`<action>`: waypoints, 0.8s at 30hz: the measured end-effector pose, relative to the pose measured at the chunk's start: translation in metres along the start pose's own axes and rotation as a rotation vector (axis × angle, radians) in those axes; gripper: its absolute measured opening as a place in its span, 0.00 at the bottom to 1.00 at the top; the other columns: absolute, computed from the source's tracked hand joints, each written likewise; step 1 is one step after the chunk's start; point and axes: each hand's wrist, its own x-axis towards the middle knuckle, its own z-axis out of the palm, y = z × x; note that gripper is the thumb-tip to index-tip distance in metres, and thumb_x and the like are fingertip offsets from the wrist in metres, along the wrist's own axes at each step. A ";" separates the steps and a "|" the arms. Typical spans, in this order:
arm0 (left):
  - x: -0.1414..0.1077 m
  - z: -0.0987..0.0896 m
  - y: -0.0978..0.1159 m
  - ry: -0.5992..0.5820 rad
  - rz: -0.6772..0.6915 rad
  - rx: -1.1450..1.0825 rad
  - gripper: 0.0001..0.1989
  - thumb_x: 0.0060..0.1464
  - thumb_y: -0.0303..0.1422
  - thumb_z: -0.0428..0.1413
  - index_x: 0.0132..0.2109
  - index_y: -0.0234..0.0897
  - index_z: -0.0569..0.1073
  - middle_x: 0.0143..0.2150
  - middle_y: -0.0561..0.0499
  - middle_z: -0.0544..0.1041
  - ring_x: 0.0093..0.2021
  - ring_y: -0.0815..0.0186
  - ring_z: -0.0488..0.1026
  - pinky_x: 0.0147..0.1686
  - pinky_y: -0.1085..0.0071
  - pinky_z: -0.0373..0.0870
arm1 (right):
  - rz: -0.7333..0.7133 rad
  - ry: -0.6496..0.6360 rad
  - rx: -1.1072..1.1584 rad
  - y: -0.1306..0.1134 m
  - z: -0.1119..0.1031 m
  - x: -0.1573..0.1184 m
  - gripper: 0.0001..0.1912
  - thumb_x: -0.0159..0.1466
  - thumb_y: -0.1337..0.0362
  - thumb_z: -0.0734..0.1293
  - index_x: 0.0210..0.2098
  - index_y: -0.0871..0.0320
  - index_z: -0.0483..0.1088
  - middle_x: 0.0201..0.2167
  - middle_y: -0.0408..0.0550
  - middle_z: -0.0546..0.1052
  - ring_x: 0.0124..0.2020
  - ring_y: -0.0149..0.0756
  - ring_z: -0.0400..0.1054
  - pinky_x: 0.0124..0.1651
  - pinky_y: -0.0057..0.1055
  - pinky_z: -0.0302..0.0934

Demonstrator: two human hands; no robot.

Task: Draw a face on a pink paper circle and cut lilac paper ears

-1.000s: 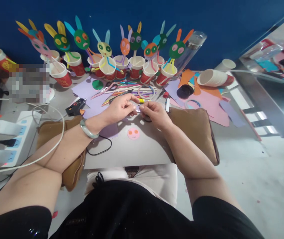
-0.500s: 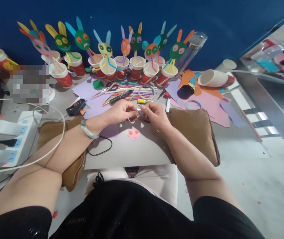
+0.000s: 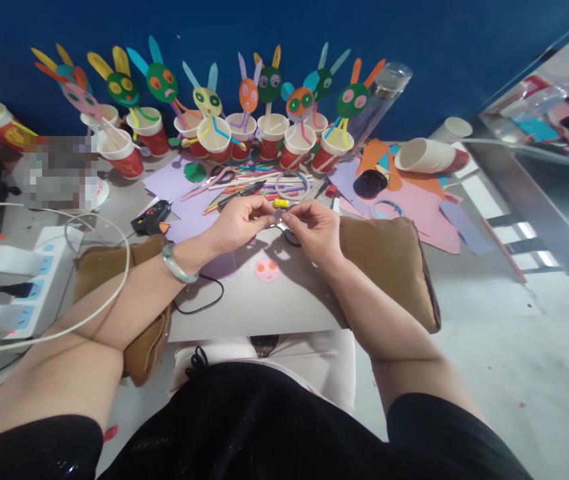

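Observation:
Over the table's near middle, my left hand (image 3: 245,220) and my right hand (image 3: 314,230) meet with fingertips pinched. Between them is a small pale purple piece (image 3: 278,214) that looks like paper; both hands seem to grip it, though fingers cover most of it. Just beneath lies a shiny metal tool with a dark loop (image 3: 292,237), perhaps scissors, partly hidden by my right hand. Closer to me, a round pink paper face (image 3: 267,270) with orange eyes and a drawn smile lies flat on the table. A yellow-labelled small tube (image 3: 281,203) sits just beyond my fingertips.
Paper cups (image 3: 298,147) holding paper rabbit figures line the blue wall. Pens, sticks and purple paper sheets (image 3: 162,180) lie in front. A glue gun (image 3: 150,217) and power strip (image 3: 44,273) are left; brown cushions (image 3: 384,267) flank my arms. Stacked cups (image 3: 427,157) lie right.
My left hand's fingers have shifted slightly, closing in beside the right fingertips. The small purple piece now shows more between them. The pink face has stayed on the table.

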 end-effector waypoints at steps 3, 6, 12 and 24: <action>0.000 0.000 0.001 0.015 -0.002 0.005 0.14 0.53 0.40 0.69 0.34 0.33 0.77 0.22 0.55 0.74 0.18 0.77 0.65 0.18 0.78 0.60 | -0.043 0.018 -0.071 -0.001 0.000 -0.001 0.21 0.62 0.44 0.75 0.29 0.55 0.74 0.26 0.43 0.79 0.28 0.32 0.71 0.35 0.33 0.69; -0.002 0.000 0.003 -0.033 -0.036 -0.056 0.13 0.55 0.39 0.68 0.37 0.32 0.78 0.20 0.55 0.74 0.18 0.74 0.69 0.20 0.78 0.66 | -0.106 0.030 -0.110 -0.004 -0.001 -0.002 0.16 0.64 0.49 0.74 0.29 0.54 0.74 0.25 0.41 0.78 0.27 0.31 0.70 0.34 0.31 0.68; -0.003 0.002 -0.001 -0.053 -0.001 -0.103 0.12 0.58 0.38 0.66 0.40 0.31 0.80 0.25 0.50 0.81 0.25 0.70 0.79 0.29 0.76 0.77 | -0.175 0.050 -0.202 -0.009 -0.002 -0.005 0.11 0.65 0.57 0.73 0.30 0.55 0.74 0.26 0.41 0.79 0.27 0.31 0.71 0.35 0.32 0.68; -0.003 -0.001 -0.005 -0.116 0.128 0.031 0.26 0.61 0.54 0.60 0.40 0.32 0.82 0.29 0.46 0.83 0.30 0.66 0.81 0.34 0.74 0.79 | -0.229 0.034 -0.212 -0.006 -0.004 -0.005 0.07 0.65 0.61 0.73 0.31 0.54 0.77 0.30 0.43 0.81 0.30 0.34 0.73 0.41 0.35 0.69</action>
